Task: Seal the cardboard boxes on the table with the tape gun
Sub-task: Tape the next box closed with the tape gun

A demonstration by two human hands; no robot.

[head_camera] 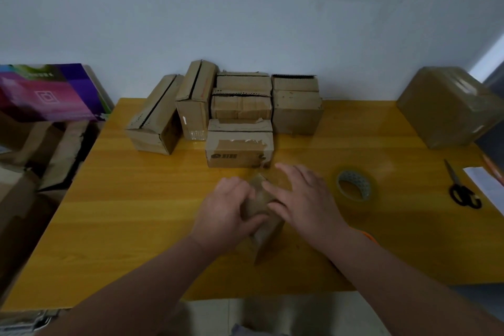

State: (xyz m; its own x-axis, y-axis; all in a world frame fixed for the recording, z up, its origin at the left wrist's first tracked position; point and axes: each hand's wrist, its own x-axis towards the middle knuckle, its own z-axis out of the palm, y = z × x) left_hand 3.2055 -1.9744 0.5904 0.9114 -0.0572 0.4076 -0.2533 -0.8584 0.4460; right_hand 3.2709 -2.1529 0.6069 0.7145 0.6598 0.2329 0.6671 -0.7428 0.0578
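Observation:
A small cardboard box point(260, 200) lies on the yellow wooden table point(136, 213), between both my hands. My left hand point(227, 213) grips its left side, thumb curled over the near end. My right hand point(302, 199) lies flat across its top, fingers stretched toward the far end. A roll of clear tape point(354, 185) rests on the table just right of my right hand. Behind the box stands a cluster of several cardboard boxes point(240, 117); the nearest one point(240, 148) is a little beyond my fingertips. No tape gun shows clearly.
A large taped box point(447, 106) sits at the table's far right corner. Black-handled scissors point(462, 188) and a white paper point(485, 185) lie near the right edge. A purple carton point(51, 93) tops stacked boxes left of the table. Something orange point(368, 236) peeks from behind my right forearm.

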